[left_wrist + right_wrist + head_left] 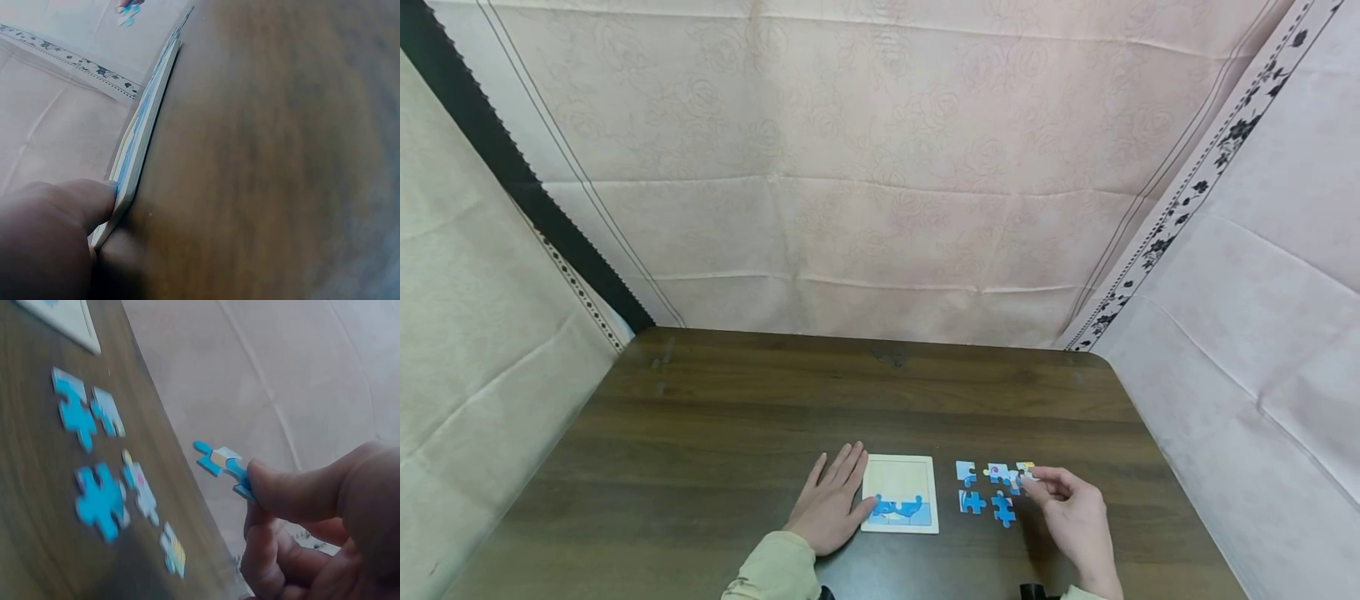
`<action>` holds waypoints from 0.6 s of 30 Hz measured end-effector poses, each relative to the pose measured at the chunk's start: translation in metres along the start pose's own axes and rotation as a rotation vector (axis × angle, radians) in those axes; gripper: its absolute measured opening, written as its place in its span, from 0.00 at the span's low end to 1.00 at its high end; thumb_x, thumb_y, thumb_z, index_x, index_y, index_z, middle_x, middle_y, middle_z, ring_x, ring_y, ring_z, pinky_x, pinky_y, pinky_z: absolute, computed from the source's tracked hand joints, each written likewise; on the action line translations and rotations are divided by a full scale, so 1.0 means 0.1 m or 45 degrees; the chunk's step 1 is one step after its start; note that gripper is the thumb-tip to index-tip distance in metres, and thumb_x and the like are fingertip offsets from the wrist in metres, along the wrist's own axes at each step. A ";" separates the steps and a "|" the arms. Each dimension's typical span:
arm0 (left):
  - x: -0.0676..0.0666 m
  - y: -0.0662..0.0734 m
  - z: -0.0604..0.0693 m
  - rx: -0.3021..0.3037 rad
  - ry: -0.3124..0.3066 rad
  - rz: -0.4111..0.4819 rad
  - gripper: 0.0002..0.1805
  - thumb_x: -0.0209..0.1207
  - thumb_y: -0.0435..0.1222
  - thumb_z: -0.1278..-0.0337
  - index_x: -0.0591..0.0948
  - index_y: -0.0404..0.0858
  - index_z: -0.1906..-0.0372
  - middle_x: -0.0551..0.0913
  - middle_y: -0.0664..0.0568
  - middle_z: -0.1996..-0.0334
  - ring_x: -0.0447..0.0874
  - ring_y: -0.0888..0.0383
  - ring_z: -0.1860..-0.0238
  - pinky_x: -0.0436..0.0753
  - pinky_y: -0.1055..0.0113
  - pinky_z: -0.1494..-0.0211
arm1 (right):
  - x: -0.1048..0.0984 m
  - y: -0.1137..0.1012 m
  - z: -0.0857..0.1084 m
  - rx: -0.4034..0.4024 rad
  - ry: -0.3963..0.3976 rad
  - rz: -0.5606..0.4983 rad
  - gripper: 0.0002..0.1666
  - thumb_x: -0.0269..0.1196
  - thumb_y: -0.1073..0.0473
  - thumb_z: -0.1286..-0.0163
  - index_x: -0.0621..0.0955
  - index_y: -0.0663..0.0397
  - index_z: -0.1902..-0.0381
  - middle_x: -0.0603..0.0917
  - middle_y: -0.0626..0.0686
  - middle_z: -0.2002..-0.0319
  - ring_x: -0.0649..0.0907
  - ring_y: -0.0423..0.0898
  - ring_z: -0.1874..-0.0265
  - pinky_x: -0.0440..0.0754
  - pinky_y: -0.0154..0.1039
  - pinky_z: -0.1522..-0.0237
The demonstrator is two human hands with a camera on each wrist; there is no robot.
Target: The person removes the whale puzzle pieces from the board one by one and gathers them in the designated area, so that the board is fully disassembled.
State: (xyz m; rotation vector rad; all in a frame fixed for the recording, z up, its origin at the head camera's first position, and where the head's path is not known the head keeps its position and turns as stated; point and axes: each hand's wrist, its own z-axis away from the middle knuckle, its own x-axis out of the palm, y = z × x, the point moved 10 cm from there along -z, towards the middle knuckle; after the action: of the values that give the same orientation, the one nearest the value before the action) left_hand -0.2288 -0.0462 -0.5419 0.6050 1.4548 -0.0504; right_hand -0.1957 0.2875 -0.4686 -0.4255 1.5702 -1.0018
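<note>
My right hand (1072, 517) pinches a blue and white jigsaw piece (222, 461) between thumb and fingertips, lifted above the table in the right wrist view. Several loose jigsaw pieces (100, 503) lie below and to the left of it. Left of these pieces sits a pale puzzle tray (897, 475), with blue pieces (904, 511) fitted along its bottom. My left hand (829, 510) lies at the tray's left side, fingers extended and thumb touching its edge. The left wrist view shows the thumb (81, 197) against the tray's rim; the other fingers are mostly hidden there.
A dark brown wooden table (737, 417) lies under everything. Pale cloth (880, 167) hangs behind its far edge and on both sides. A black object (1033, 592) is at the right wrist.
</note>
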 end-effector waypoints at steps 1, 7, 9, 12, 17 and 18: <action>-0.01 0.01 0.00 0.009 0.007 0.006 0.42 0.38 0.62 0.30 0.52 0.40 0.23 0.47 0.51 0.22 0.40 0.53 0.23 0.38 0.45 0.25 | -0.02 0.04 -0.01 0.011 -0.001 0.017 0.15 0.70 0.52 0.37 0.86 0.56 0.57 0.86 0.49 0.70 0.81 0.42 0.71 0.75 0.33 0.72; -0.06 0.05 0.03 0.007 -0.017 0.001 0.41 0.39 0.60 0.29 0.52 0.39 0.23 0.48 0.49 0.23 0.42 0.51 0.23 0.41 0.45 0.25 | -0.11 0.24 -0.03 0.053 -0.024 0.099 0.15 0.69 0.53 0.37 0.86 0.57 0.57 0.87 0.49 0.70 0.81 0.42 0.70 0.75 0.36 0.69; -0.06 0.05 0.02 -0.003 -0.033 -0.014 0.41 0.40 0.60 0.29 0.52 0.39 0.23 0.48 0.50 0.23 0.42 0.51 0.23 0.41 0.46 0.25 | -0.11 0.28 -0.03 0.059 -0.047 0.126 0.17 0.69 0.52 0.37 0.86 0.57 0.57 0.87 0.49 0.69 0.81 0.43 0.69 0.75 0.37 0.68; -0.06 0.04 0.01 -0.007 -0.031 -0.006 0.41 0.41 0.60 0.29 0.52 0.40 0.23 0.48 0.50 0.22 0.42 0.52 0.23 0.41 0.45 0.25 | -0.11 0.33 -0.03 0.070 -0.093 0.157 0.19 0.68 0.50 0.37 0.86 0.59 0.56 0.87 0.49 0.69 0.81 0.44 0.67 0.74 0.39 0.67; -0.01 0.01 0.00 -0.007 -0.034 0.014 0.41 0.39 0.62 0.30 0.52 0.41 0.22 0.46 0.51 0.22 0.40 0.53 0.23 0.38 0.46 0.25 | -0.07 0.44 -0.03 0.147 -0.158 0.129 0.21 0.69 0.49 0.37 0.85 0.59 0.55 0.87 0.49 0.68 0.81 0.46 0.64 0.74 0.38 0.67; -0.01 0.01 0.00 -0.007 -0.032 0.014 0.41 0.39 0.62 0.30 0.52 0.41 0.22 0.46 0.52 0.22 0.40 0.53 0.23 0.38 0.46 0.25 | -0.07 0.46 -0.03 0.163 -0.163 0.127 0.21 0.69 0.49 0.37 0.85 0.59 0.55 0.87 0.48 0.68 0.81 0.47 0.63 0.74 0.38 0.67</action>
State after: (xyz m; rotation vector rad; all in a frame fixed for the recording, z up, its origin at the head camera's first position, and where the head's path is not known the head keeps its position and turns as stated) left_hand -0.2287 -0.0456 -0.5409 0.6060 1.4267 -0.0447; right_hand -0.1852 0.3197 -0.5002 -0.3135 1.3912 -0.9730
